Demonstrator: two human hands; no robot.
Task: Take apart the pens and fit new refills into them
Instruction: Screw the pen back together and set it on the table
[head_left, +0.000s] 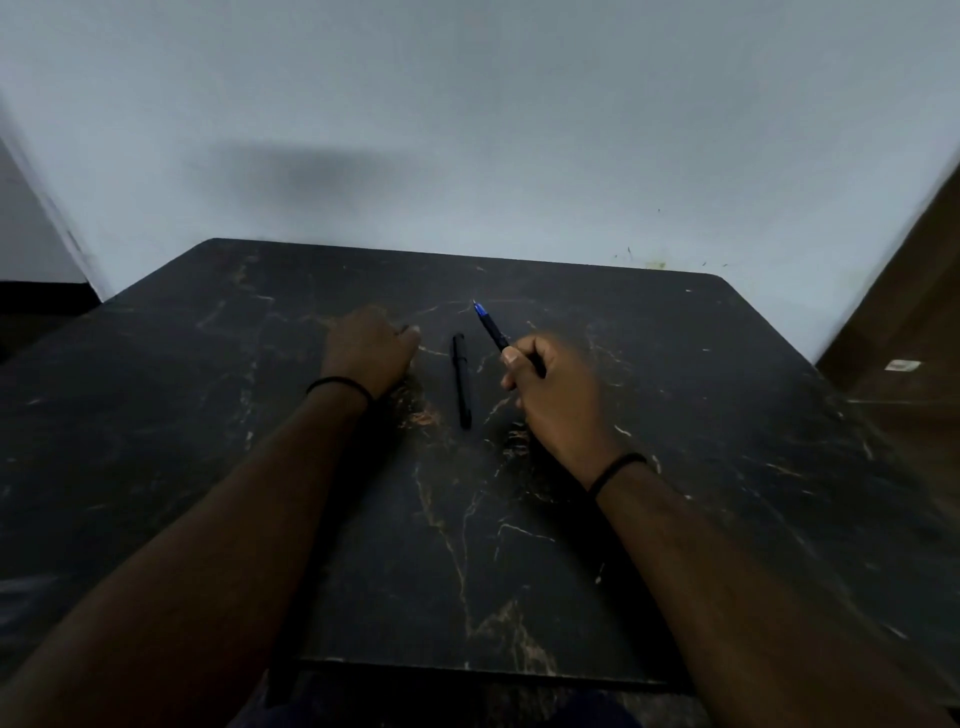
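Work surface: a dark table (519, 519) with pale marble-like veining, its far edge set against a plain light grey wall (467, 130). A brown wooden panel (914, 291) stands at 3 o'clock beyond the table's right edge. No containers are in view.

Right hand (558, 395): fingers curled around the lower barrel of a black pen (493, 328), thumb lying along it. The pen projects from the grip toward 11 o'clock; its blue section and tip (479, 309) point at the far edge of the table, clear of the fingers.

Second pen (461, 379): black, capped, lying flat on the table between the two hands, long axis running 12 to 6 o'clock. Neither hand touches it.

Left hand (370, 347): at 9 o'clock of the lying pen, knuckles up, fingers curled under. Whether they hold anything cannot be told. Each wrist carries a thin black band.
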